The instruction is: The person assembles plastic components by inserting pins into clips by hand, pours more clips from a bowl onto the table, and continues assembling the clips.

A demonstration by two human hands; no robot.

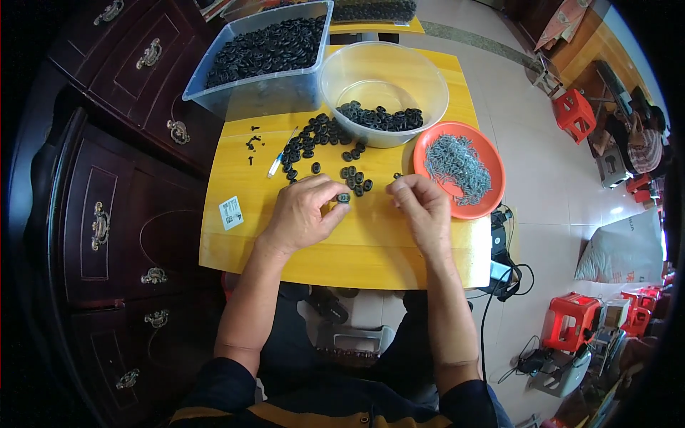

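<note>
My left hand (305, 212) rests on the yellow table (235, 250) and pinches a small black ring part (343, 197) between thumb and fingers. My right hand (422, 205) is just to its right, fingertips closed on a tiny dark screw-like piece (397, 176). Loose black rings (314, 139) lie scattered on the table just beyond both hands. An orange plate (492, 153) of small grey metal screws (457, 165) sits right of my right hand.
A clear round bowl (385, 71) holds more black rings behind the hands. A clear rectangular bin (257, 89) full of black rings stands at the back left. A pen (280, 158) and white label (230, 212) lie on the table. Dark wooden drawers (107, 214) stand left; red stools (571, 321) right.
</note>
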